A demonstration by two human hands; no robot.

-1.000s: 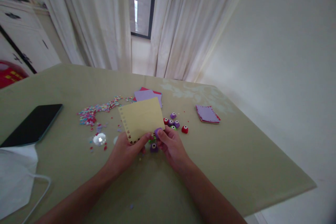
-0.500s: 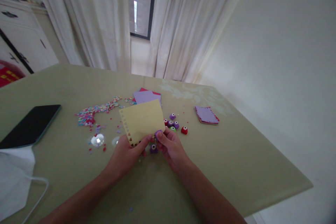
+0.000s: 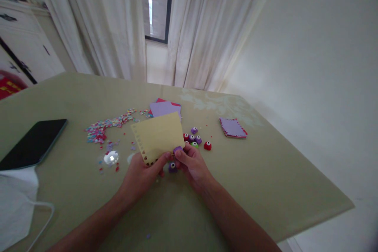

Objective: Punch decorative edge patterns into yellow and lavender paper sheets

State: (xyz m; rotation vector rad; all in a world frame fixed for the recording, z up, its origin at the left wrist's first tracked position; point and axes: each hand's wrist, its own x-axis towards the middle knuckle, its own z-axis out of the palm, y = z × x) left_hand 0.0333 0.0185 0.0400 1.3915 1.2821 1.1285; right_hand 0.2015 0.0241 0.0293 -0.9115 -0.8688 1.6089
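Hands nearly closed, low centre: left hand pinches the yellow card by its bottom edge; right hand, nearer the card's lower-right corner, grips a purple punch there. The card's long axis runs left-right, rising rightward. Left of centre lies a shiny clear piece, possibly a container, contents unclear; farther up, confetti.

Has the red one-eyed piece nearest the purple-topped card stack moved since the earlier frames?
No: the red one-eyed piece keeps the same spot on the table, judged against the purple-topped card stack.
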